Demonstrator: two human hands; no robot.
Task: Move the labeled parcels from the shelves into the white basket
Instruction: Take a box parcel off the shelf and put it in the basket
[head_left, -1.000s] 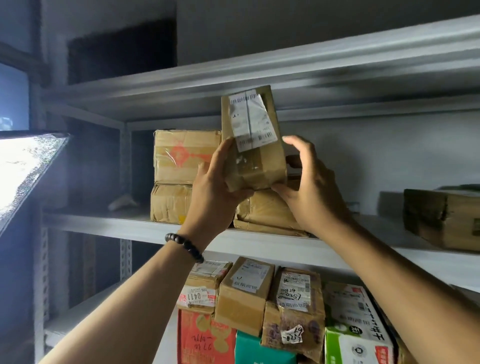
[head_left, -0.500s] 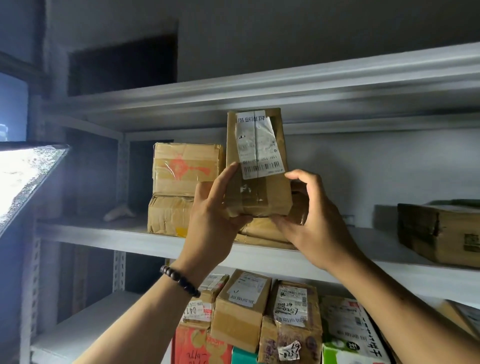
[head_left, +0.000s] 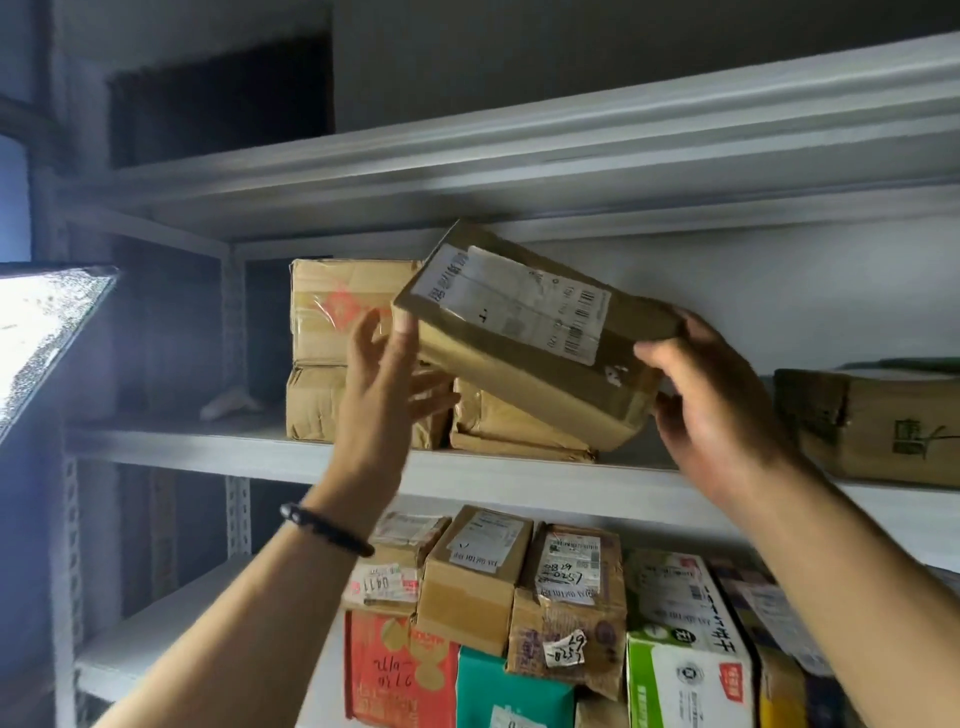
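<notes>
I hold a brown labeled parcel in front of the middle shelf, tilted with its left end up and its white label facing me. My left hand touches the parcel's left corner with the thumb, fingers spread beneath it. My right hand grips its lower right end. Just below it, a flat brown package lies on the shelf. No white basket is in view.
Two taped brown boxes are stacked at the left of the middle shelf, and a dark box sits at its right. Several labeled parcels crowd the lower shelf. Another shelf board runs close overhead. A bright window is at the left.
The parcel has turned from standing upright to lying tilted, label up. My right hand slid out to its right end, and my left hand opened up along its left corner.
</notes>
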